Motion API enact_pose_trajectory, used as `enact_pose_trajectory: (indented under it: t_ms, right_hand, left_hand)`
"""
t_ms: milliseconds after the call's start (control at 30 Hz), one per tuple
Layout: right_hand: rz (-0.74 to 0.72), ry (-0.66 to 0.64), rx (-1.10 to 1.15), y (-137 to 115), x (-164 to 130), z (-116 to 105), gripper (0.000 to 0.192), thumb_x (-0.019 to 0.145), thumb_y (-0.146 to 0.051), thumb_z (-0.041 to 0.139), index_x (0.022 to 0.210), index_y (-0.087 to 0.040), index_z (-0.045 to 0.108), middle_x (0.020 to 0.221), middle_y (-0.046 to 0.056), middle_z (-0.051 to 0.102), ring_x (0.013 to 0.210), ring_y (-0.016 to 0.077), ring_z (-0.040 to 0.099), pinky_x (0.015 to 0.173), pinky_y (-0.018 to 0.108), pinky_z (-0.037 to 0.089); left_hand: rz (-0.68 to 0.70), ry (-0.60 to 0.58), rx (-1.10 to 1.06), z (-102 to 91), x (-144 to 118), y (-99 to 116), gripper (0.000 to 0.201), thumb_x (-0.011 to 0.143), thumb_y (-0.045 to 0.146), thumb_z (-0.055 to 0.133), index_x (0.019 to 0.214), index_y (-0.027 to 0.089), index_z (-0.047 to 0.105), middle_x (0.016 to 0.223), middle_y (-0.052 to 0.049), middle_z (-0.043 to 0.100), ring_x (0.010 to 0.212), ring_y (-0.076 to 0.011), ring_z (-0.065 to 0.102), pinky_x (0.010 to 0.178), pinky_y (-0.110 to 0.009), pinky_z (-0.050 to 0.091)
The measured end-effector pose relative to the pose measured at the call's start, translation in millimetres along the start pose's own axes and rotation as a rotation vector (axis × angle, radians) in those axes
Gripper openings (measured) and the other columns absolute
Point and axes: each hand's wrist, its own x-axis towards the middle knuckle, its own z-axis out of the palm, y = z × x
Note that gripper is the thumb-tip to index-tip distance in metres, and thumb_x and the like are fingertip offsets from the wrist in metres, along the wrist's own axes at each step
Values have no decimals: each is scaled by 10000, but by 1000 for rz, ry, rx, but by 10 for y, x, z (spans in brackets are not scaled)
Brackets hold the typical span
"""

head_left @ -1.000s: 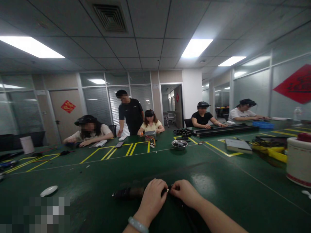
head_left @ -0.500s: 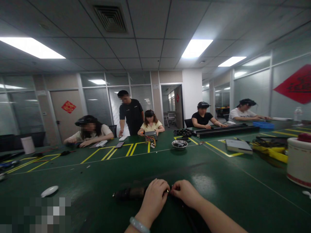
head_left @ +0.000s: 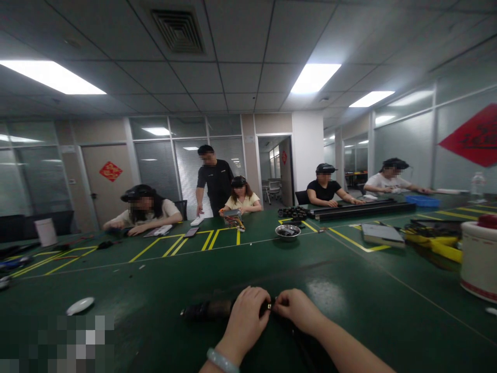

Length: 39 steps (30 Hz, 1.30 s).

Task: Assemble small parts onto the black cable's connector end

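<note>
A dark, cylinder-shaped tool with a small bright tip at its left end lies across the green table in front of me. My left hand is curled over the tool's right end, hiding that part. Between my fingertips a tiny shiny metal piece shows. My right hand is pinched close to it, the fingertips almost meeting those of my left; what they hold is too small and dark to name. A dark cord-like strip runs down below my right hand.
A metal bowl of dark parts stands further back. A white oval item lies at left. At right are a grey box, a yellow tray and a white canister. Several people work across the table.
My hands stay nearly in place, and the shiny metal piece shows a little more. Across the table, the standing person has shifted right and the seated person's boxy device has tilted.
</note>
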Motion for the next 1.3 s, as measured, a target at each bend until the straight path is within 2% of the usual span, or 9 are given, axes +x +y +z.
enact_pose_trajectory:
  t_ms: [133,333,633,900,1133,1300]
  right_hand:
    - [-3,-11,-14,-15,1,-11,180,781,-311,625,756,-172,737,695,11,696,625,136,581,556,204,364]
    - [-2,-15,-24,-17,-12,-20,173,787,-306,622,785,-187,746,725,14,710,653,145,597,580,210,380]
    - [-13,-34,-51,-12,8,-5,185,798,-289,606,782,-173,749,714,12,705,644,138,592,572,203,370]
    - [-14,-24,-28,-84,-26,-37,163,795,-267,614,786,-181,752,722,14,713,655,143,606,581,207,373]
    - [-13,-22,-24,-27,-2,-18,175,791,-302,619,776,-183,746,720,10,714,628,137,593,567,208,372]
    - [-9,-25,-24,-7,-4,-9,179,792,-305,614,780,-184,745,715,10,711,630,137,593,556,206,363]
  left_hand:
    - [-18,-8,21,-6,6,-3,124,801,150,552,881,242,575,975,14,616,962,-172,545,1060,-370,297]
    - [-29,-49,25,-9,13,3,153,805,123,535,894,242,571,966,20,613,943,-167,547,1056,-371,302]
    - [-15,-4,-4,17,-1,-22,148,807,149,547,917,244,577,951,20,621,934,-163,553,1072,-366,285]
    - [-44,-42,15,-23,9,20,117,813,187,537,911,235,580,986,-7,628,965,-189,559,1080,-404,286]
    - [-48,-39,10,-58,12,29,87,826,175,538,882,235,567,940,15,621,921,-171,560,1069,-396,302]
    - [-53,-60,6,-57,10,25,116,841,202,530,937,236,584,1000,-1,624,965,-183,555,1069,-408,300]
